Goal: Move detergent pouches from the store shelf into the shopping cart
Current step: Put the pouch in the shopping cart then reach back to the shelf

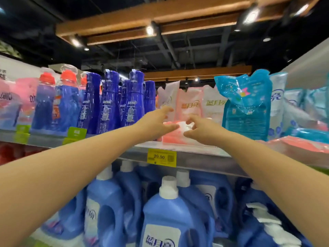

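A pink and white detergent pouch (171,136) lies flat on the upper shelf (195,157). Behind it several pink pouches (190,106) stand upright. My left hand (156,122) reaches in from the left with fingers spread, its fingertips at the flat pouch's left end. From the right comes my right hand (201,129), fingers curled apart just over the same pouch. Neither hand has closed on it. The shopping cart is out of view.
Tall dark blue bottles (110,104) stand left of the pouches. A blue pouch (247,107) stands to the right, with more blue and pink pouches (302,141) lying beyond. Large blue jugs (169,214) fill the shelf below. A yellow price tag (161,157) hangs on the shelf edge.
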`<state>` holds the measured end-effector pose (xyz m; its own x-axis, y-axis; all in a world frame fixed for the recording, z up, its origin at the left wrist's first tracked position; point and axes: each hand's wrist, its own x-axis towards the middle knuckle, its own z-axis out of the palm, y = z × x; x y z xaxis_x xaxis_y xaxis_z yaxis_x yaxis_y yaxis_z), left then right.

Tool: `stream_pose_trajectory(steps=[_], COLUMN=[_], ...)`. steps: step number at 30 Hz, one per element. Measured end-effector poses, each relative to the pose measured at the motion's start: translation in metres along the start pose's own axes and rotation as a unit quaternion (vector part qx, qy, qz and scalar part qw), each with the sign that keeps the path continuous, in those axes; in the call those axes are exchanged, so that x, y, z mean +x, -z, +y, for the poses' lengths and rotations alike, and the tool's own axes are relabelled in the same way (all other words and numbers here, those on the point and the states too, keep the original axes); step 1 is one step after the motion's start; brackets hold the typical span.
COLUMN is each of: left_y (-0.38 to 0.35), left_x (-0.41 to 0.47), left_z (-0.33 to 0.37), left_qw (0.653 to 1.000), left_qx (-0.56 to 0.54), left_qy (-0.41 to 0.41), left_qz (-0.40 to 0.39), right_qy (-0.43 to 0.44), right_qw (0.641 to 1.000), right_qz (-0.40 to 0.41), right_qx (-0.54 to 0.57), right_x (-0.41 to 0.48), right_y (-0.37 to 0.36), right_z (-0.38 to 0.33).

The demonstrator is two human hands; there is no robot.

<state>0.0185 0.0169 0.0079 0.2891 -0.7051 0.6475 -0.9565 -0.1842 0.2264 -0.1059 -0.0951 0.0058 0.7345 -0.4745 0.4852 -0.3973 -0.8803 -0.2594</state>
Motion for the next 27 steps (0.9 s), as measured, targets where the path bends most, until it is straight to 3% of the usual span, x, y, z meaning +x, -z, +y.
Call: stream_pose_trajectory(steps=[7,14,20,24,27], left_y=[-0.047,-0.071,-0.085,-0.081,-0.079], left_x=[0.065,0.105,0.118,0.117,0.109], left_z=[-0.020,-0.019,-0.022,-0.017,-0.010], left_qw=[0.991,0.981,0.987,0.971,0.975], left_qx=[0.026,0.091,0.092,0.135,0.142], left_qy=[-0.085,-0.135,-0.074,-0.076,-0.082], left_qz=[-0.095,-0.105,-0.110,-0.183,-0.152], right_qy=[-0.053,-0.084,-0.094,-0.109,-0.132], right_qw=[0.997,0.993,0.991,0.990,0.987], right_qz=[0.007,0.049,0.068,0.060,0.038], right_qx=[-0.051,-0.071,-0.069,-0.069,-0.079], right_x=[0.016,0.014,0.011,0.009,0.009], right_y=[-0.016,-0.015,-0.016,-0.015,-0.015], right_z=[0.012,0.020,0.018,0.017,0.017])
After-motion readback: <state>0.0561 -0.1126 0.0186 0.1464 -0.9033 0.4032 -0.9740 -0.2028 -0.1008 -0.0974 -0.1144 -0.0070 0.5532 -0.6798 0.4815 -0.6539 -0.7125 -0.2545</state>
